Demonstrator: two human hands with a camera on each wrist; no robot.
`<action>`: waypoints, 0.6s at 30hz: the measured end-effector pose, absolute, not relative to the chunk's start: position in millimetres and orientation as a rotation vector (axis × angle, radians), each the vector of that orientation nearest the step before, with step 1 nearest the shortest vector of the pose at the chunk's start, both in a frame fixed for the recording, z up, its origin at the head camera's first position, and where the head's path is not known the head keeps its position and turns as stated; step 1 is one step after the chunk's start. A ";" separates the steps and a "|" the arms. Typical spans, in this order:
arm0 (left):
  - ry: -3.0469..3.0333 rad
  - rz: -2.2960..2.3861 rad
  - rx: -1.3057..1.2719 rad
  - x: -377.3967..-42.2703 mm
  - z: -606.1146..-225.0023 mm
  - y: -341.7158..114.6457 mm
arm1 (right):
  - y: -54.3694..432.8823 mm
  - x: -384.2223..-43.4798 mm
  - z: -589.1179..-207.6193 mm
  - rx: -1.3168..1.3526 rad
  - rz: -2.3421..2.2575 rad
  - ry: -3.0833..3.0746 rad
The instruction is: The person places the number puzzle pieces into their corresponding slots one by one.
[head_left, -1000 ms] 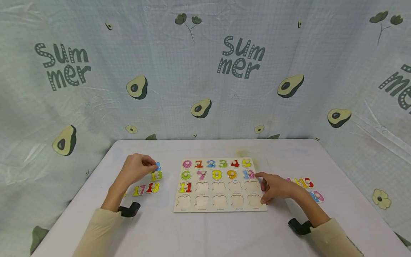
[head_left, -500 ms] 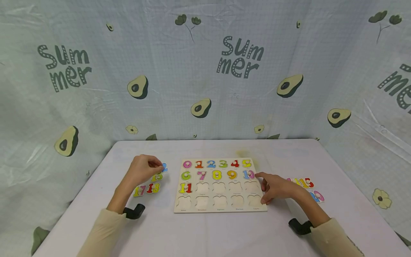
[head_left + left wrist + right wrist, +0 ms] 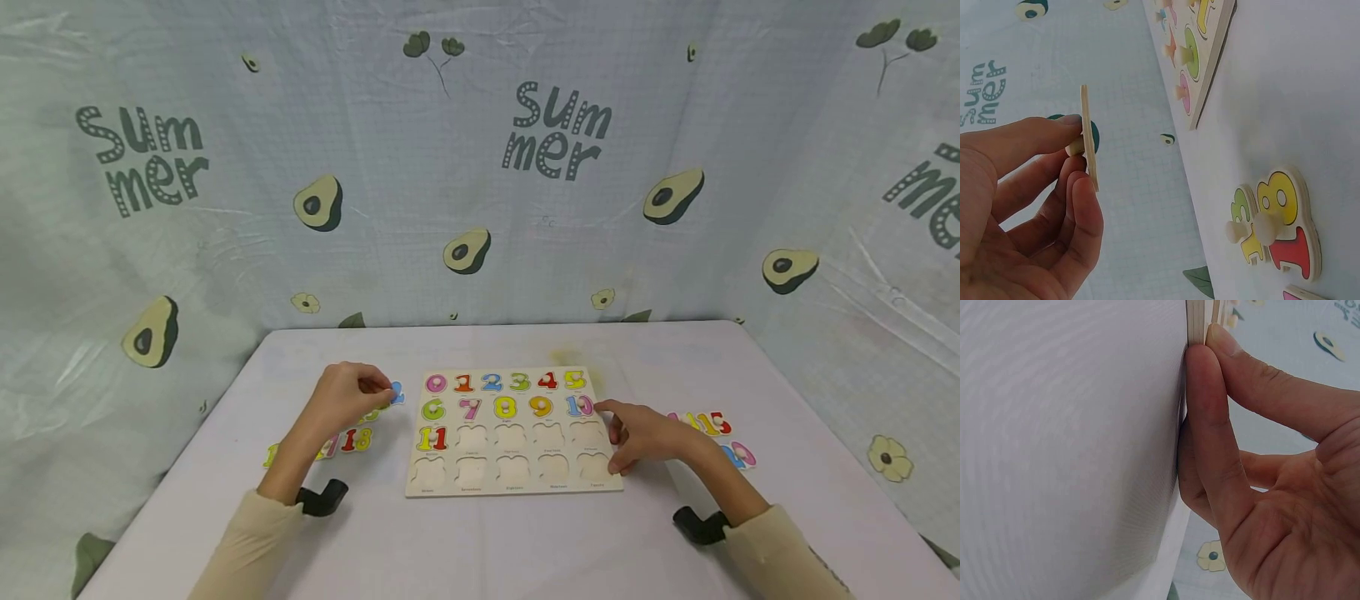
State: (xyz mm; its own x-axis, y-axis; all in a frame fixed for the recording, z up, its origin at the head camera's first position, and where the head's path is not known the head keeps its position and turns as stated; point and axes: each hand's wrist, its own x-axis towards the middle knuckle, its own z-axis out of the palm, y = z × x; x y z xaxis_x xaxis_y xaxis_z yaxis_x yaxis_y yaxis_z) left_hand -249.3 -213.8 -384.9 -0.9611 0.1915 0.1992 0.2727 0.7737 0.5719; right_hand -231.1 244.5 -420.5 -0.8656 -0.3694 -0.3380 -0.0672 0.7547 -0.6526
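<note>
My left hand (image 3: 348, 400) pinches a wooden number puzzle piece by its knob, left of the board. Blue on its face shows a 2 (image 3: 397, 393); my fingers cover the rest. Edge-on in the left wrist view, the held piece (image 3: 1089, 150) stands off the table. The number puzzle board (image 3: 453, 417) has pieces 0 to 11 seated, with bare recesses below. My right hand (image 3: 648, 433) grips the board's right edge. In the right wrist view, its thumb (image 3: 1225, 340) lies on the board's edge (image 3: 1195, 322) with a finger against the side.
Left of the board lie an 18 piece (image 3: 356, 440), a partly covered 13 (image 3: 1247, 228) and others behind my left arm. To the right are a 15 (image 3: 716, 423) and a 20 (image 3: 741, 455), partly behind my right hand. A patterned curtain (image 3: 465, 167) hangs behind the table.
My left hand has moved right toward the board, carrying the pinched piece away from the loose pieces. My right hand stays at the board's edge.
</note>
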 end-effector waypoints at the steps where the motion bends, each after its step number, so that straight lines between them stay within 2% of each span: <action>1: -2.832 -0.942 -0.383 -249.6 -385.1 -212.6 | 244.4 -231.4 -420.6 -0.323 -0.909 2.499; 18: -2.850 -0.967 -0.522 -248.1 -394.3 -178.4 | 245.2 -232.5 -422.7 -0.335 -0.926 2.502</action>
State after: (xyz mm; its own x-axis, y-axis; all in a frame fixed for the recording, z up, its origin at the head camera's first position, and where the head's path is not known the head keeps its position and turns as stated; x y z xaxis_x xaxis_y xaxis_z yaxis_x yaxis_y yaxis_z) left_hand -248.1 -178.4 -394.3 -0.9379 0.2909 0.1888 0.3457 0.7417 0.5748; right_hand -232.5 245.2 -422.7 -0.8698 -0.3708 -0.3255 -0.0698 0.7455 -0.6629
